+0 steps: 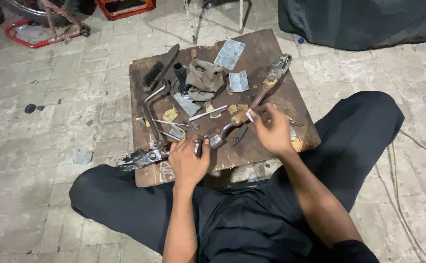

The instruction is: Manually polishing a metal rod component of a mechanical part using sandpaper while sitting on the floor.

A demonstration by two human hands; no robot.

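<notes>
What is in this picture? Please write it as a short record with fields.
Place: wooden board on a paved floor, person sitting cross-legged
Left hand: grips a curved metal part
Right hand: pinches a small pale scrap
On board: brush, rag, grey sheets, pliers

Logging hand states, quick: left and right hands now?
Left hand: closed on the metal crank arm.
Right hand: fingers pinch a small pale piece; kind cannot be told.
</notes>
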